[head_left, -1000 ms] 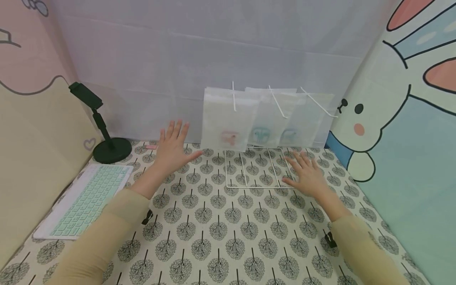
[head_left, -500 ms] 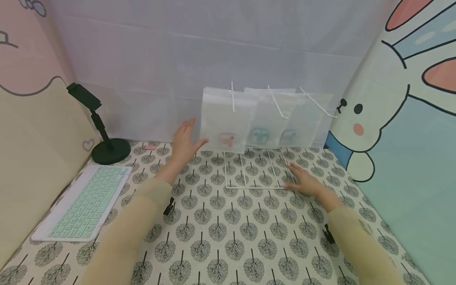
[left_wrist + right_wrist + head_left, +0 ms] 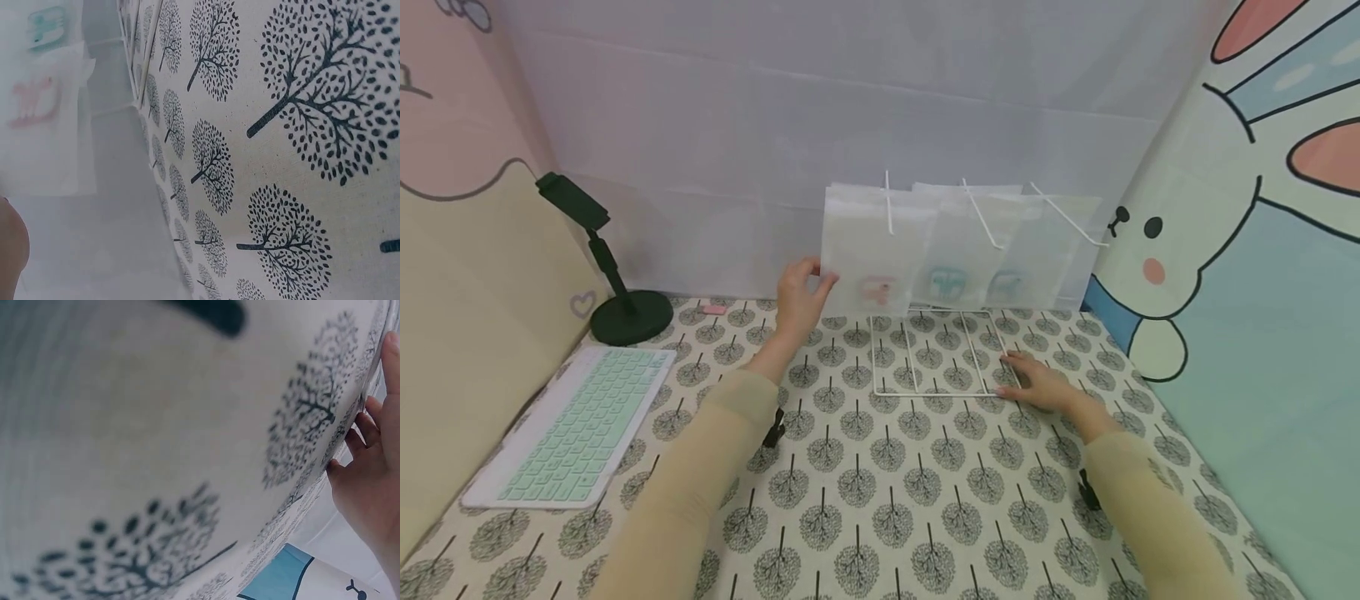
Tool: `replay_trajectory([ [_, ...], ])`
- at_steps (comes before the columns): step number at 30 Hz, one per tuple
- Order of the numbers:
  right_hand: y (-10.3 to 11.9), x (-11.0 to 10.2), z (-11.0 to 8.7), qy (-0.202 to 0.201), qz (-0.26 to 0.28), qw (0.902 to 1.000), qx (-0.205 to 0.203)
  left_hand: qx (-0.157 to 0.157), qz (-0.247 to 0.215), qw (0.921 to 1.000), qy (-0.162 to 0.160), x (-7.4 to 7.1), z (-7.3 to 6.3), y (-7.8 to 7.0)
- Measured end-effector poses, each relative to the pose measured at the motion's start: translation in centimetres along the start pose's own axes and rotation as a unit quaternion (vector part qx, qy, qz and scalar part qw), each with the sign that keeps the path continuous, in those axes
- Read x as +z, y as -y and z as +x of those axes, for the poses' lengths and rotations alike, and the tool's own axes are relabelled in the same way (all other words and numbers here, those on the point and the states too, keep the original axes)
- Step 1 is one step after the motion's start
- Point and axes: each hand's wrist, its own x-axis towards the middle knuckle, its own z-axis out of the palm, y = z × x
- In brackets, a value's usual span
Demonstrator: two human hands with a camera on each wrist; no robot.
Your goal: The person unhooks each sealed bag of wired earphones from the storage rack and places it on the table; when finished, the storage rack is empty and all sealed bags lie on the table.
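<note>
In the head view a white wire rack [image 3: 947,394] stands on the patterned cloth, with its flat base toward me. Frosted white bags hang from its prongs. The leftmost bag [image 3: 857,233] shows a pink shape through its lower part; its neighbours, a middle bag [image 3: 962,237] and a right bag [image 3: 1045,267], show teal shapes. My left hand [image 3: 797,300] pinches the left edge of the leftmost bag, thumb in front and fingers partly hidden behind. At the base's front right corner my right hand [image 3: 1045,385] rests with relaxed fingers against the wire.
A black stand [image 3: 631,317] and a mint keyboard [image 3: 576,429] are on the left. A small pink object [image 3: 713,310] lies near the back edge. Pale fabric walls, one with a printed rabbit [image 3: 1180,275], close in the back and sides.
My left hand has moved right, from spread fingers beside the rack to pinching the leftmost bag's edge. My right hand has lowered onto the base's corner.
</note>
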Motion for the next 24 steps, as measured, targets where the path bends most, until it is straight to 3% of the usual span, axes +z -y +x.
replay_trajectory([
  [8,-0.4,0.0,0.1,-0.003,0.003,1.0,0.009,0.005,-0.023,0.9997,0.002,-0.4,-0.5,-0.5],
  [15,-0.6,-0.1,0.3,0.006,0.036,0.9993,0.002,-0.019,-0.038,0.9991,0.009,-1.6,-1.0,-0.9],
  [24,-0.6,-0.8,-0.3,-0.001,0.019,0.9998,0.008,0.015,-0.025,0.9991,0.032,-2.6,-0.9,-1.5],
])
